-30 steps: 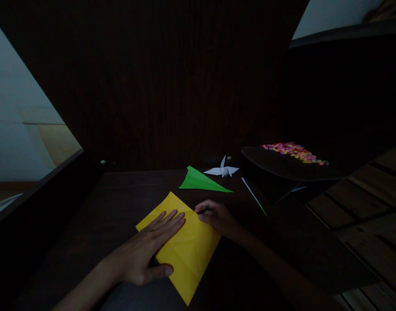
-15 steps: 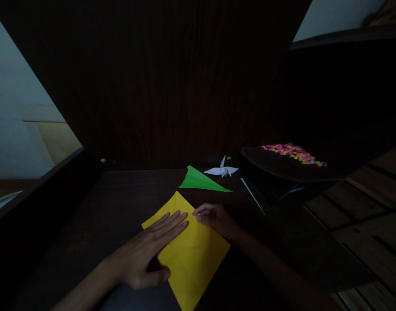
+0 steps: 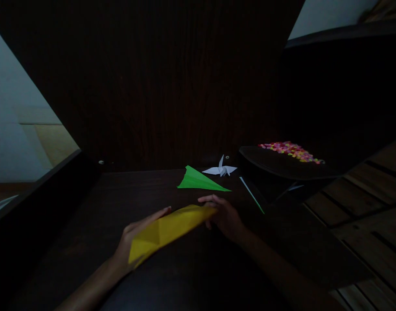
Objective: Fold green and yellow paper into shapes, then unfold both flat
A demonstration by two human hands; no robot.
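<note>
"One sheet (image 3: 167,231), yellow: where does it lie, and which way does it run?"

"Between the left hand (image 3: 129,234) and the right hand (image 3: 225,218). Its long axis slants from near left to far right, so each hand has an end."

"Which hand is nearer, then?"

"Neither by much, since both seem to be touching it. The left is at the near left end and lies along more of it; the right is at the far right tip."

"Are they gripping?"

"The right looks closed on the tip, its fingers curled about it, though blur softens that corner. With the left I can't tell: its fingers stretch along the far edge, and the sheet hides the thumb."

"Is it flat on the table (image 3: 120,190)?"

"No, tilted, with a creased face turned to the near side. Whether the near edge touches the table, I can't say."

"And on the far side?"

"A green wedge (image 3: 199,180), apart from the sheet, pointing right. The white bird (image 3: 222,170) sits just beyond the wedge, to the right. A thin strip (image 3: 251,195) lies right of the right hand, slanting from far left to near right, across the sheet's line."
</note>
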